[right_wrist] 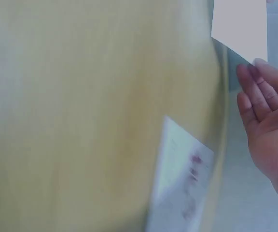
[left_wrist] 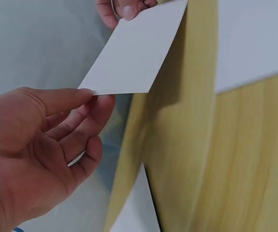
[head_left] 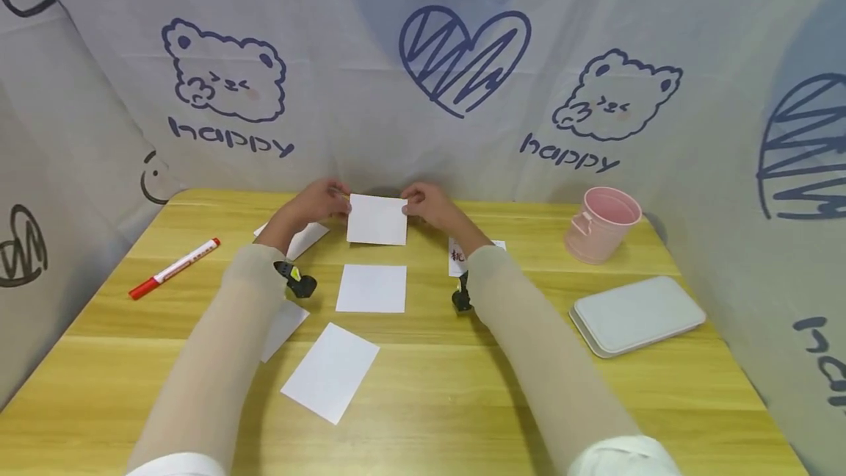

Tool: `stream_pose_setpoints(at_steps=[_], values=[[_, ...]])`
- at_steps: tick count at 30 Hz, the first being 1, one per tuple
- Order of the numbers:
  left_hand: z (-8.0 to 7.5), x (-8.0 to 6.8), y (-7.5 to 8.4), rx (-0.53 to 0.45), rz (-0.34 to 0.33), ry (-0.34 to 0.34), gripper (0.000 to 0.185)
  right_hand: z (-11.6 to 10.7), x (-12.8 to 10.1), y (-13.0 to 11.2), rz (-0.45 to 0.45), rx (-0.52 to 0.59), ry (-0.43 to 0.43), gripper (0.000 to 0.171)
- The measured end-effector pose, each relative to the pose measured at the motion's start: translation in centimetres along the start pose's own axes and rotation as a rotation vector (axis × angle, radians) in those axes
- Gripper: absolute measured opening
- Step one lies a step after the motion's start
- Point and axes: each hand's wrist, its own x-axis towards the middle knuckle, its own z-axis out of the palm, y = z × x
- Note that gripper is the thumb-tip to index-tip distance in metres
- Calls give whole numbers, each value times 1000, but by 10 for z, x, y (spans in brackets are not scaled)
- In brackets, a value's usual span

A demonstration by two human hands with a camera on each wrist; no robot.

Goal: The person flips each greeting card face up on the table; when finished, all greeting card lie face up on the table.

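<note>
As both hands (head_left: 320, 202) (head_left: 431, 206) pinch a card (head_left: 377, 220), the backdrop (head_left: 330, 105) reads "happy".

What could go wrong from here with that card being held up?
The held card could slip: the left hand and right hand pinch it only near its corners.
If dropped, it might fall behind the table, since it is held close to the far edge, by the hanging cloth.
The left sleeve passes over a partly hidden card and could perhaps nudge it.
</note>
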Motion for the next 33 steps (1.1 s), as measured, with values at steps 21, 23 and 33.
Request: stream_pose_setpoints(at_steps=[21, 23, 33], values=[[56, -80, 43, -265, 191, 36, 37, -46, -139, -39, -127, 169, -22, 30], [63, -88, 47, -280, 207, 18, 36, -44, -155, -37, -122, 197, -26, 31], [88, -119, 55, -302, 260, -59, 33, -38, -212, -26, -144, 217, -31, 30]])
